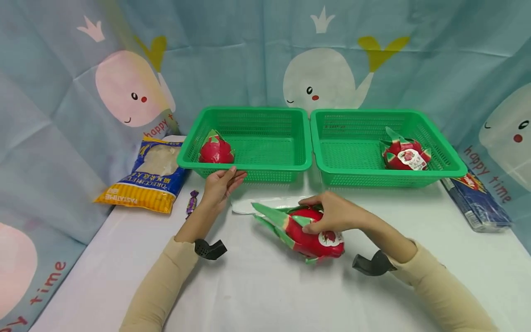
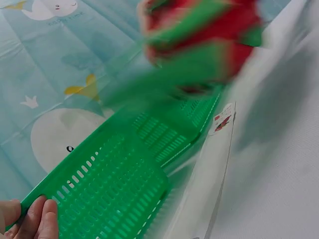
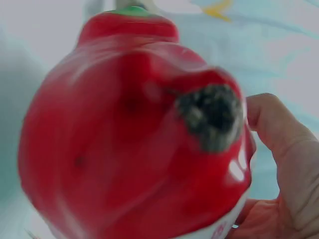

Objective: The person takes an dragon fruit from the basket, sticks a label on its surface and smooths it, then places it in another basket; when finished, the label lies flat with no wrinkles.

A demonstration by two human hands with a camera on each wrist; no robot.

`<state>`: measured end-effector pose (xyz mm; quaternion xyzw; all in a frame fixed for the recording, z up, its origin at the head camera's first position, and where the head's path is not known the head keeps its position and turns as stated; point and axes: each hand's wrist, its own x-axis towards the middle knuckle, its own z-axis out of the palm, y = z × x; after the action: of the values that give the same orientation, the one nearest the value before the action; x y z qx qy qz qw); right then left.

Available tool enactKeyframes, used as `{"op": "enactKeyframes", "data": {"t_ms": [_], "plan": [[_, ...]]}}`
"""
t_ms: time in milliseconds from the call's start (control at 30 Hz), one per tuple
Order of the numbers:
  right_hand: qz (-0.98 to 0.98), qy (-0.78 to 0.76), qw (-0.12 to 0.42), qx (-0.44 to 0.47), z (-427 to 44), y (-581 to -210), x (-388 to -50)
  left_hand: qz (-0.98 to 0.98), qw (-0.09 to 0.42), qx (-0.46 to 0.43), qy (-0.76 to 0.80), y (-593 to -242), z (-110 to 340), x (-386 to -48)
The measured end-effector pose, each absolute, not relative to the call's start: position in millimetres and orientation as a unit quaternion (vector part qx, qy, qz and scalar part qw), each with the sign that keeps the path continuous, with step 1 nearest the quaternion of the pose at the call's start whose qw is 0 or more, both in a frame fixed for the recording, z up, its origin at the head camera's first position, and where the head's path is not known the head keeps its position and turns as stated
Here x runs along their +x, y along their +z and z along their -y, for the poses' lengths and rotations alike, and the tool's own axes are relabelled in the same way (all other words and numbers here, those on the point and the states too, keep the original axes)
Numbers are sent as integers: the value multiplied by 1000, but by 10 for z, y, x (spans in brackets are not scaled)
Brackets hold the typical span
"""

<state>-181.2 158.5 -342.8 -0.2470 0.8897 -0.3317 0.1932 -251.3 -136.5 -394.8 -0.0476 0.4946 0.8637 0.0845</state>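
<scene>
In the head view, the right hand (image 1: 338,213) grips a large red dragon fruit (image 1: 309,240) with long green tips, held over the white table. The same fruit (image 3: 124,134) fills much of the right wrist view, with the hand (image 3: 294,164) around its side. The left hand (image 1: 221,186) pinches the front rim of the left green basket (image 1: 265,173); the left wrist view shows its fingers (image 2: 37,219) at the rim. A smaller dragon fruit (image 1: 216,150) lies in that basket, and another fruit (image 1: 404,152) with a label lies in the right basket (image 1: 386,177).
A flat white plastic bag (image 1: 244,205) lies behind the held fruit. At the left are a blue and yellow pasta bag (image 1: 151,173) and a purple wrapped candy (image 1: 192,203). A dark blue package (image 1: 479,203) sits at the right, and a patterned curtain (image 1: 249,55) hangs behind.
</scene>
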Motion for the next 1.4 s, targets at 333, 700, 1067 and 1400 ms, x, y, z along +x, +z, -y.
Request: {"op": "enactKeyframes", "data": {"t_ms": [333, 700, 1067, 1400], "plan": [[-914, -403, 26, -26, -2457, -2693, -2356, -495, 76, -49, 864, -3973, 1359, -2527], [-915, -384, -19, 119, -2919, -3233, -2913, -504, 69, -47, 860, -4001, 1338, -2523], [-937, -321, 67, 116, -2957, -3442, -3103, -515, 62, -43, 854, -3993, 1351, -2512], [-948, -303, 67, 65, -2979, -3463, -3069, -517, 62, -47, 853, -3992, 1339, -2507]]}}
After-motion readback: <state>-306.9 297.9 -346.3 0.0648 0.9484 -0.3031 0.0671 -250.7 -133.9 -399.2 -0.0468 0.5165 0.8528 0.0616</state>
